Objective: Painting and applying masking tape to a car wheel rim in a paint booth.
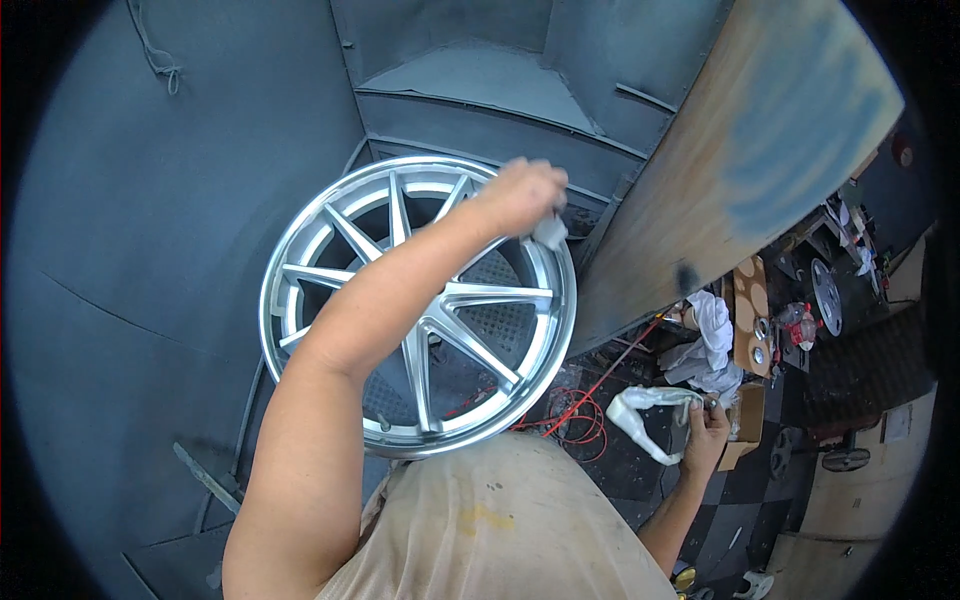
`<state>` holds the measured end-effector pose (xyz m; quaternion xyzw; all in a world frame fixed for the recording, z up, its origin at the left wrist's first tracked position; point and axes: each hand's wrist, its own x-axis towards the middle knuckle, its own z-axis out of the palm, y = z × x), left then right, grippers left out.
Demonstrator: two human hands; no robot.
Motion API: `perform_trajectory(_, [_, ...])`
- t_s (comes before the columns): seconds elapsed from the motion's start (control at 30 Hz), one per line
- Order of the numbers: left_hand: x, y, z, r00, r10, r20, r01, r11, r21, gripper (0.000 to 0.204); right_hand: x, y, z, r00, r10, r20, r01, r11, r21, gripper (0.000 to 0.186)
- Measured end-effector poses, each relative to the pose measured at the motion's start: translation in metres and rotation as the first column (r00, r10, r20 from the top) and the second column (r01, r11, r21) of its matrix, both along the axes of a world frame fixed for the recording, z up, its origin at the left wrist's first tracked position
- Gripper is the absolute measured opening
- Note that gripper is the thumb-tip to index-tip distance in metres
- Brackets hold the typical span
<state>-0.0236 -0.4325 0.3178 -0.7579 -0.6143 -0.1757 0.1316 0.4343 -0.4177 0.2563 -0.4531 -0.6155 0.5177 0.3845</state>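
Gaps between the spokes (475, 347) are passable; the left arm (370, 310) crosses above the wheel (400, 447), and the board (680, 200) blocks its right side.

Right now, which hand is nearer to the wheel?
Left. The left hand, with a white cloth, is at the upper-right rim of the wheel; the right hand is apart from it, off to its lower right, holding a pale object.

The left hand (527, 195) is blurred, and the pale wad (549, 233) is partly covered by it. Part of the silver wheel (441, 318) is hidden by the left forearm (385, 305). The nature of the pale, bent object (632, 412) held in the right hand (706, 440) cannot be told.
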Motion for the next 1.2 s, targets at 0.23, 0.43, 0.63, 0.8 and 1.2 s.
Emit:
perform_trajectory(0.23, [-0.041, -0.013, 0.193, 0.998, -0.011, 0.069, -0.049, 0.601, 0.798, 0.009, -0.035, 0.014, 0.015, 0.998, 0.015, -0.062, -0.013, 0.999, 0.034, 0.021])
perform_trajectory(0.43, [0.051, -0.054, 0.224, 0.959, -0.165, 0.231, 0.043, 0.888, 0.458, 0.020, -0.093, 0.006, 0.087, 0.940, 0.283, -0.191, -0.221, 0.930, 0.294, 0.058])
perform_trajectory(0.63, [0.182, -0.095, 0.119, 0.793, -0.330, 0.511, 0.284, 0.944, 0.169, 0.019, -0.086, -0.022, 0.116, 0.916, 0.374, -0.146, -0.284, 0.861, 0.421, 0.089])
perform_trajectory(0.8, [0.200, -0.126, 0.054, 0.530, -0.309, 0.789, 0.425, 0.903, 0.068, 0.057, -0.071, -0.030, 0.110, 0.826, 0.554, -0.106, -0.514, 0.817, 0.262, 0.031])
perform_trajectory(1.2, [0.177, -0.185, 0.038, 0.819, -0.249, 0.517, 0.171, 0.966, 0.194, 0.062, -0.122, -0.103, 0.055, 0.692, 0.316, -0.650, -0.611, 0.735, -0.293, 0.053])
